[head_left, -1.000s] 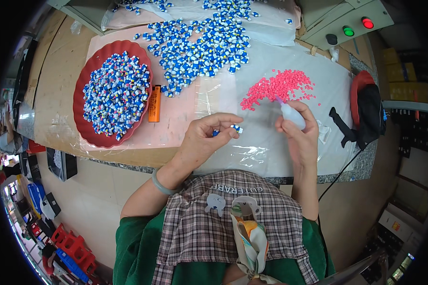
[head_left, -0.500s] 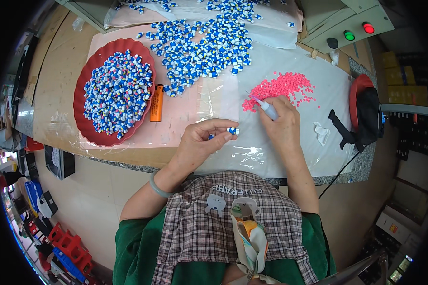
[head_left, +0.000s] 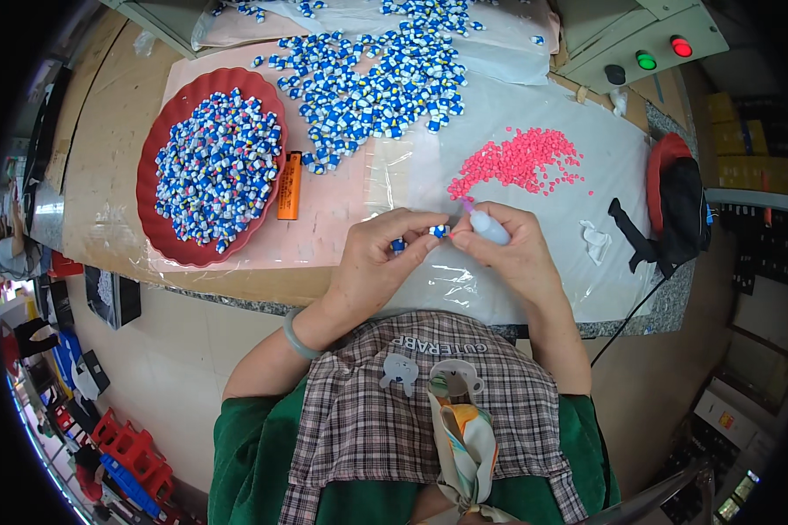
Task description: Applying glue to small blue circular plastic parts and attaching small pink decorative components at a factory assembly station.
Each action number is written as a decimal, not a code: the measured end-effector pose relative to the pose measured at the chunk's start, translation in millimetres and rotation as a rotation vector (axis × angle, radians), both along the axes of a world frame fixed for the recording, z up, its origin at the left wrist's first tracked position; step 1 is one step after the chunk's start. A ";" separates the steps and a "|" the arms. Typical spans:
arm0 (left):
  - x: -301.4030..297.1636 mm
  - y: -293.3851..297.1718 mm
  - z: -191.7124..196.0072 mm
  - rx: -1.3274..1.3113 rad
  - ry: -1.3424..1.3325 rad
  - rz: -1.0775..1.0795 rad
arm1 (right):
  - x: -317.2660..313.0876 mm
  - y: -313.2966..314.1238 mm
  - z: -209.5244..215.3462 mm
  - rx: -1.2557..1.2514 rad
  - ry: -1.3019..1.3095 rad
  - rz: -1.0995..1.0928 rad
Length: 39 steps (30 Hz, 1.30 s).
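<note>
My left hand (head_left: 369,262) pinches a tiny blue-and-white figure (head_left: 439,232) between thumb and forefinger. A second blue-and-white piece (head_left: 398,245) is tucked against its curled fingers. In my right hand (head_left: 523,255) is a small translucent squeeze bottle (head_left: 490,228) with a purple tip, pointing up and left. The right thumb and fingertip come right up to the figure, and a speck of pink shows between the two hands; whether it touches the figure I cannot tell. Just beyond the bottle lies a spread of small pink pieces (head_left: 523,162) on white sheeting.
A red scalloped tray (head_left: 152,197) full of blue-and-white pieces stands left, beside an orange lighter (head_left: 289,188). More such pieces (head_left: 372,87) cover the far middle. At right lie crumpled tissue (head_left: 596,243) and a black cloth (head_left: 681,210). A grey machine with lit buttons (head_left: 645,60) stands far right.
My right hand has drawn back from the pink pieces toward my left hand, bringing the bottle with it. The hands now meet at the figure, which has shifted slightly right and up.
</note>
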State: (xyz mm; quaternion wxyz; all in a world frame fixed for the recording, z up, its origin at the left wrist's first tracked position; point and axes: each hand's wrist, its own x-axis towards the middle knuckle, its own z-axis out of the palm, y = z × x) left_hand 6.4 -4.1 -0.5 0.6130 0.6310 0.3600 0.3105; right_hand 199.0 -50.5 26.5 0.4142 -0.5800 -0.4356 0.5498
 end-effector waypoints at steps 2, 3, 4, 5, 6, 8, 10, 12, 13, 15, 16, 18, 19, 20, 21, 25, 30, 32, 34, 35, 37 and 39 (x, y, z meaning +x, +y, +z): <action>0.8 0.1 0.2 0.116 0.026 0.005 | -2.6 -0.7 0.0 -0.034 0.016 0.002; 0.9 0.2 0.7 0.116 0.027 0.006 | -3.0 -0.9 -0.7 -0.035 0.016 0.002; 0.8 0.2 1.3 0.146 0.044 -0.004 | -3.4 -1.3 -2.2 -0.037 0.016 -0.005; 1.2 0.5 2.4 0.176 0.060 -0.015 | -3.5 -1.5 -3.6 -0.039 0.016 -0.014; 1.5 0.1 3.4 0.175 0.060 -0.016 | -3.6 -1.8 -6.0 -0.039 0.016 -0.015; 1.8 -1.2 4.9 0.204 0.070 -0.014 | -4.1 -2.2 -11.0 0.040 -0.031 -0.016; 2.0 -2.2 1.4 0.278 0.072 -0.006 | -4.3 -2.3 -12.0 0.030 -0.050 -0.017; 2.1 -2.4 0.4 0.353 0.074 0.003 | -5.3 -2.3 -11.5 0.022 -0.069 -0.017; 2.9 -2.5 0.4 0.429 0.075 0.016 | -6.1 -2.5 -10.5 -0.011 -0.064 -0.025; 3.7 -2.0 -0.6 0.505 0.078 0.031 | -7.1 -2.2 -12.1 -0.044 -0.058 -0.031; 4.0 -1.9 -2.0 0.500 0.070 0.036 | -7.3 -2.4 -15.5 -0.050 -0.022 -0.048; 5.0 -1.7 -2.6 0.496 0.060 0.038 | -7.6 -3.1 -18.2 -0.056 0.012 -0.068; 5.1 -1.7 -2.6 0.462 0.055 0.040 | -8.5 -3.0 -18.7 -0.052 0.016 -0.084; 4.9 -2.4 -2.6 0.427 0.052 0.043 | -9.8 -3.4 -19.5 -0.049 0.022 -0.099; 4.9 -3.0 -2.2 0.427 0.054 0.044 | -11.5 -3.8 -20.0 -0.048 0.023 -0.097; 6.9 -5.1 -1.0 0.407 0.071 0.079 | -20.1 -6.0 -20.8 -0.036 0.036 -0.181; 8.2 -1.1 0.5 0.346 0.058 0.053 | -20.9 -7.5 -19.6 0.012 0.053 -0.214; 9.5 1.6 2.3 -0.367 -0.169 -0.008 | -18.1 -6.6 -18.3 0.055 0.156 -0.240; 14.8 14.8 4.8 -0.409 -0.276 0.015 | -11.8 -5.8 -17.2 0.093 0.177 -0.260; 17.9 24.7 4.2 -0.462 -0.383 0.039 | -8.6 -5.2 -18.0 0.120 0.197 -0.279; 19.5 55.1 -13.2 0.010 -0.192 0.064 | -6.1 -4.9 -14.4 0.109 0.186 -0.277; 25.2 66.7 9.8 0.337 0.157 0.055 | -2.3 -5.0 -15.4 0.097 0.172 -0.282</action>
